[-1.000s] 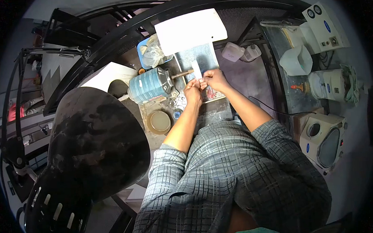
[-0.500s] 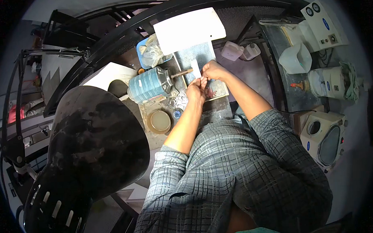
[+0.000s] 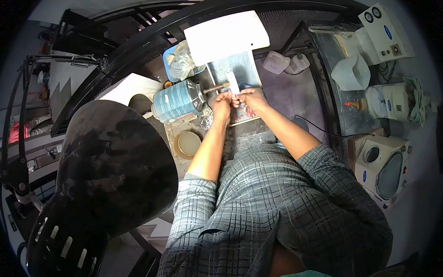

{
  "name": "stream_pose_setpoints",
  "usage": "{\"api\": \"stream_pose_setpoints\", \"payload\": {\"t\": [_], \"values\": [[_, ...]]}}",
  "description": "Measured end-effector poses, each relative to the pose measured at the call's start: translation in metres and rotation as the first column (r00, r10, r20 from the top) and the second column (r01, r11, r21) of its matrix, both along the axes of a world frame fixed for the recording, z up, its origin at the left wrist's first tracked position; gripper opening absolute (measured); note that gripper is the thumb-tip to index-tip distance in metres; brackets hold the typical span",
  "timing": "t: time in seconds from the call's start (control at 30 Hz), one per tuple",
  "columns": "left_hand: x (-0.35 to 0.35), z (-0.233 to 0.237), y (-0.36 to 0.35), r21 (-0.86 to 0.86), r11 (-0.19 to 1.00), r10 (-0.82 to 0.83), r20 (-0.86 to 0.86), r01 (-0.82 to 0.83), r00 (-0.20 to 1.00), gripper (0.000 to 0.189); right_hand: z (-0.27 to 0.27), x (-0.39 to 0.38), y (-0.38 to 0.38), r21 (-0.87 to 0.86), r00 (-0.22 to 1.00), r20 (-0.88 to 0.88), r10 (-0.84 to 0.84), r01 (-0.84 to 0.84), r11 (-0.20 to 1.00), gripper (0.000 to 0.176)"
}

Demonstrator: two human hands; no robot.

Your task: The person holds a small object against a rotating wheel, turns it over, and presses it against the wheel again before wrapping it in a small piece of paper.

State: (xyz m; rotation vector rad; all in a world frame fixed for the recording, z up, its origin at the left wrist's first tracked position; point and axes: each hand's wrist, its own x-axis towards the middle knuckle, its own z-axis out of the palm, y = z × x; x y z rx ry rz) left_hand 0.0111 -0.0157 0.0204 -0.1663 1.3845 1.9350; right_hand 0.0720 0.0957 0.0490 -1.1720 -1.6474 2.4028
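Note:
A bench polishing motor (image 3: 178, 102) with a blue-green ribbed body lies on its side, its shaft (image 3: 216, 88) pointing right. On the shaft's end is a white polishing wheel (image 3: 233, 83), seen edge-on. Just below the wheel's near edge, my left hand (image 3: 221, 108) is closed, fingertips pinched together. My right hand (image 3: 253, 99) meets it from the right, fingers also curled shut. Something small may be between the fingertips, but the fingers hide it. Both hands are over the lower part of a shallow tray (image 3: 254, 71) under a white hood (image 3: 226, 37).
A round bowl (image 3: 187, 144) of cloudy liquid stands left of my left forearm. A blue basket (image 3: 170, 67) holds a plastic bag. The large black lamp shade (image 3: 116, 166) fills the left side. Plastic jugs (image 3: 276, 62) and a side bench with machines (image 3: 386, 164) are at right.
My right hand has come down and turned inward below the wheel. My left hand has shifted slightly left. The small blue object near the bowl is now covered by my left forearm.

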Motion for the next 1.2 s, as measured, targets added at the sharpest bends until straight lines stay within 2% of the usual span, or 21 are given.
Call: {"api": "stream_pose_setpoints", "payload": {"t": [0.07, 0.1, 0.13, 0.2, 0.23, 0.3, 0.33, 0.4, 0.43, 0.47, 0.57, 0.67, 0.7, 0.8, 0.9, 0.97, 1.13, 1.2], "values": [[0.006, 0.003, -0.005, -0.001, 1.0, -0.005, -0.022, 0.005, 1.0, 0.016, 0.031, 0.006, -0.008, -0.006, 0.997, 0.07, 0.022, -0.022, 1.0, 0.007], [0.009, 0.0, -0.006, 0.053, 0.998, 0.024, -0.033, -0.023, 0.999, 0.015, 0.024, 0.008, -0.011, 0.002, 0.999, -0.053, 0.007, -0.007, 1.0, 0.009], [0.012, -0.004, -0.007, 0.107, 0.993, 0.055, -0.043, -0.05, 0.998, 0.014, 0.018, 0.011, -0.011, 0.001, 0.999, -0.051, 0.009, -0.009, 1.0, 0.009], [0.013, -0.011, -0.006, 0.102, 0.994, 0.04, -0.054, -0.035, 0.998, 0.015, 0.013, 0.017, -0.012, 0.078, 0.985, -0.174, 0.01, 0.004, 0.997, 0.01], [0.015, -0.014, -0.004, 0.092, 0.995, 0.047, -0.06, -0.042, 0.997, 0.015, 0.012, 0.018, -0.011, 0.078, 0.985, -0.173, 0.012, 0.002, 0.997, 0.01], [0.017, -0.015, 0.0, 0.076, 0.994, 0.078, -0.046, -0.075, 0.996, 0.014, 0.008, 0.018, -0.004, 0.201, 0.994, -0.029, 0.104, -0.097, 0.975, 0.01], [0.018, -0.015, 0.002, 0.077, 0.994, 0.078, -0.046, -0.075, 0.996, 0.014, 0.006, 0.017, 0.0, 0.203, 0.994, -0.029, 0.104, -0.096, 0.974, 0.01], [0.018, -0.016, 0.007, 0.039, 0.995, 0.087, -0.016, -0.087, 0.996, 0.013, 0.002, 0.01, 0.007, 0.175, 0.987, 0.086, 0.137, -0.151, 0.973, 0.008], [0.016, -0.02, 0.01, 0.04, 0.995, 0.089, 0.024, -0.09, 0.996, 0.013, -0.01, 0.002, 0.006, 0.236, 0.995, -0.084, 0.053, -0.032, 0.971, 0.006], [0.014, -0.024, 0.013, 0.039, 0.995, 0.089, 0.024, -0.09, 0.996, 0.013, -0.021, -0.002, 0.012, 0.235, 0.995, -0.085, 0.054, -0.033, 0.971, 0.006], [0.008, -0.037, 0.018, 0.129, 0.979, 0.132, 0.182, -0.157, 0.974, 0.011, -0.002, -0.013, 0.021, 0.166, 0.99, -0.012, 0.14, -0.137, 0.977, 0.004], [0.015, -0.02, 0.013, 0.138, 0.975, 0.153, 0.159, -0.176, 0.975, 0.011, -0.002, -0.011, 0.025, 0.206, 0.988, 0.008, 0.154, -0.152, 0.967, 0.003], [0.017, -0.015, 0.013, 0.083, 0.982, 0.154, 0.164, -0.17, 0.974, 0.011, -0.003, -0.011, 0.025, 0.221, 0.986, 0.02, 0.165, -0.165, 0.961, 0.003], [0.017, -0.019, 0.02, 0.072, 0.97, 0.208, 0.255, -0.233, 0.944, 0.012, -0.008, -0.015, 0.027, 0.235, 0.989, 0.059, 0.134, -0.144, 0.961, 0.003], [0.015, -0.021, 0.017, 0.168, 0.959, 0.173, 0.293, -0.229, 0.94, 0.013, -0.006, -0.013, 0.03, 0.245, 0.982, 0.052, 0.183, -0.19, 0.951, 0.002], [0.017, -0.013, 0.023, 0.149, 0.958, 0.185, 0.323, -0.243, 0.928, 0.013, -0.002, -0.015, 0.031, 0.267, 0.977, 0.088, 0.195, -0.212, 0.94, 0.001], [0.021, -0.017, 0.027, 0.145, 0.946, 0.218, 0.375, -0.289, 0.901, 0.013, 0.002, -0.015, 0.034, 0.202, 0.967, 0.101, 0.233, -0.249, 0.947, 0.009], [0.026, -0.014, 0.021, 0.186, 0.951, 0.168, 0.354, -0.245, 0.92, 0.013, 0.023, -0.007, 0.027, 0.36, 0.95, 0.146, 0.276, -0.31, 0.88, 0.008]]}}
